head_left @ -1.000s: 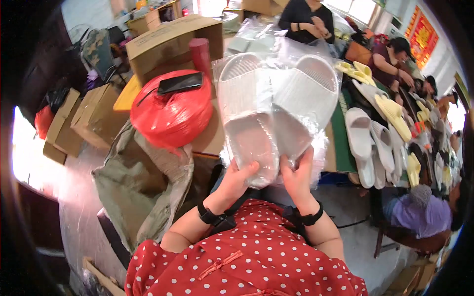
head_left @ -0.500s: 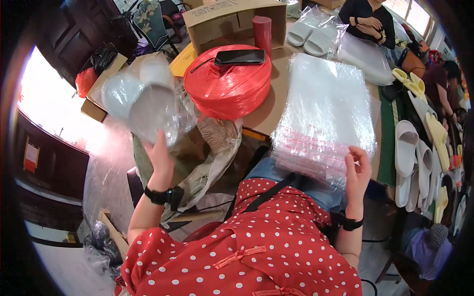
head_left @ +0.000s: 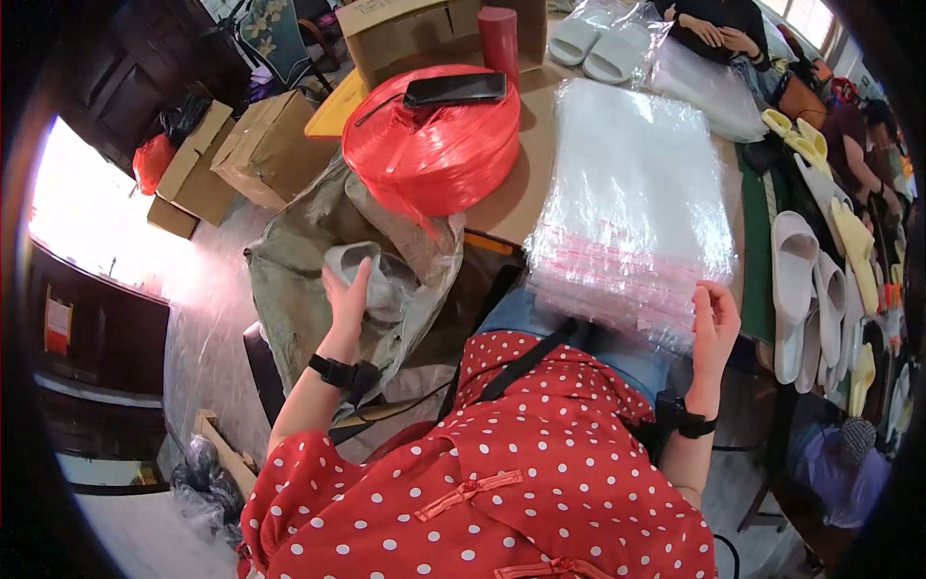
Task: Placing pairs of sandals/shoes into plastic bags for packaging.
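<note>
My left hand (head_left: 349,294) reaches over the mouth of a grey-green woven sack (head_left: 289,251), fingers and thumb spread apart. Just past its fingertips, pale slippers in clear plastic (head_left: 384,289) lie inside the sack, partly hidden by the hand. At the near right corner of a stack of clear plastic bags (head_left: 632,164) with pink-edged openings, my right hand (head_left: 715,323) has its thumb and fingers closed on the edge of a bag. The stack lies on the table and hangs over its near edge above my lap.
A big roll of red plastic twine (head_left: 434,154) carries a phone (head_left: 455,90). Behind stand an open carton (head_left: 415,43) and a red cylinder (head_left: 499,41). Bagged slippers (head_left: 610,58) lie far right; loose slippers (head_left: 793,261) line the right side. A person (head_left: 719,34) sits opposite.
The bagged slippers have gone from the air beside the twine roll down into the sack. My left hand followed them, moving slightly right. My right hand shifted slightly right along the bags' edge.
</note>
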### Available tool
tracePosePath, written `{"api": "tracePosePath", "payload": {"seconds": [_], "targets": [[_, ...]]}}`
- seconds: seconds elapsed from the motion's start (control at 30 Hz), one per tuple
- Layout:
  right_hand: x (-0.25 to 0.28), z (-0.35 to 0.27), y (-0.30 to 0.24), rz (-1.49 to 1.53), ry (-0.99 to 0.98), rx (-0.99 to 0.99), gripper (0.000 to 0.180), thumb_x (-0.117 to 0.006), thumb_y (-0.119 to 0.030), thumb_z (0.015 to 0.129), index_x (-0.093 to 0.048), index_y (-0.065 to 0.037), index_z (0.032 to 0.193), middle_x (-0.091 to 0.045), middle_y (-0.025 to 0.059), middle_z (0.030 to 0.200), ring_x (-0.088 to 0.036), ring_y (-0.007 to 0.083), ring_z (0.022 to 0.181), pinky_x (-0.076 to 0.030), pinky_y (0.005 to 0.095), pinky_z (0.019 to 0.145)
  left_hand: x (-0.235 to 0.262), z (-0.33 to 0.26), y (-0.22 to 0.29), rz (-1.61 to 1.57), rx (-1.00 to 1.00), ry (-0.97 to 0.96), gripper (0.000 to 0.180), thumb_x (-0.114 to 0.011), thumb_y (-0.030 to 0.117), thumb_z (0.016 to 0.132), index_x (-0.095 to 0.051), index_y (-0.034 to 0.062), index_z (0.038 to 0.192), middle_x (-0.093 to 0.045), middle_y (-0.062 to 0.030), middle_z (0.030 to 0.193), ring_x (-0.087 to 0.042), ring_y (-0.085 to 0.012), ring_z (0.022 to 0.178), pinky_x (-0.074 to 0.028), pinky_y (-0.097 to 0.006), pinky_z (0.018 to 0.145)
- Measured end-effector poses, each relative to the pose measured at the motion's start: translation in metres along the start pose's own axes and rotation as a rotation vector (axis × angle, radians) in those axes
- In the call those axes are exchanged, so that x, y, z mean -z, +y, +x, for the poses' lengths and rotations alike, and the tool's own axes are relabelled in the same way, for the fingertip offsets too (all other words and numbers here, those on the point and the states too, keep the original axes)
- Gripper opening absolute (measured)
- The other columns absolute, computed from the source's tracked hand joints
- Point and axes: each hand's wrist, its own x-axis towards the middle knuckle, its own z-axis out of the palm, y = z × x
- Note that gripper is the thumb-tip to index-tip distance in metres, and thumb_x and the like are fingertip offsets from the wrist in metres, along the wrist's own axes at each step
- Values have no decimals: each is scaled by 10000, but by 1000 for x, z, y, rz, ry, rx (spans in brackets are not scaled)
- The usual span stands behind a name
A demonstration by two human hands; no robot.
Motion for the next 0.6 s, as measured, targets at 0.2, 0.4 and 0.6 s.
{"api": "tracePosePath", "payload": {"seconds": [0.2,0.4,0.6], "targets": [[-7,27,-27,-89,-160,71,90,-647,-100,945,-664,-22,986,-594,-36,849,-484,28,757,-381,191,670,-13,-8,123,-259,-546,16,515,-649,110,935,-433,0,1389,-512,-149,1375,-496,-255,1274,-420,-357,1034],[7,48,-40,-259,-289,165,37,-648,-25,908,-653,-17,944,-570,-22,808,-481,39,727,-376,195,651,3,-21,239,-232,-775,107,401,-605,12,935,-482,11,1316,-541,-126,1332,-575,-200,1160,-476,-312,947],[63,71,-32,-126,-250,72,31,-602,11,930,-619,15,955,-550,0,883,-477,65,790,-377,201,705,20,-19,253,-38,-941,361,363,-598,-15,930,-509,2,1281,-571,-138,1284,-606,-174,1082,-498,-268,867]]}}
